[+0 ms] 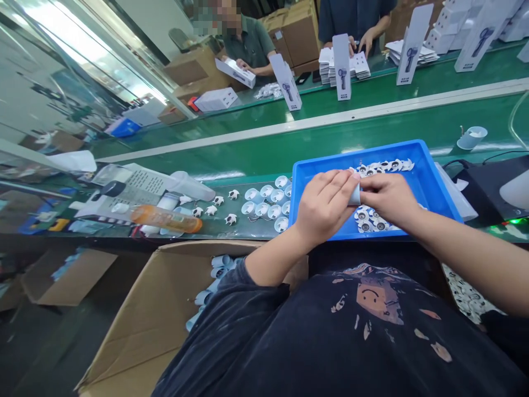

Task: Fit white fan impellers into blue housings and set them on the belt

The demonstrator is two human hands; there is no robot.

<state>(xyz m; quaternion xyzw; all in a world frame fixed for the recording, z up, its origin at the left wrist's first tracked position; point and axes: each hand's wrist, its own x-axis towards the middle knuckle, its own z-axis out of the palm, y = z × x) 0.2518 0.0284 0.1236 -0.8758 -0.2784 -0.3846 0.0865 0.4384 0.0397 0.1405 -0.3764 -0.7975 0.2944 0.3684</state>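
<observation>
Both my hands meet over a blue tray point(430, 182) on the bench edge. My left hand point(324, 207) is closed round a small pale blue cup-shaped part point(355, 194), and my right hand point(388, 198) pinches the same part from the other side. Several small white fan pieces point(382, 165) lie in the tray, some under my hands. Left of the tray stand several pale blue cups point(266, 203), open ends up, with a few loose white fan pieces point(231, 207) beside them.
An open cardboard box point(152, 309) holding more pale blue cups sits below the bench at my left. An orange bottle point(167, 219) lies on the left. Across the green conveyor point(372, 132), two other people handle white product boxes point(342, 66). A black device point(491, 187) stands at right.
</observation>
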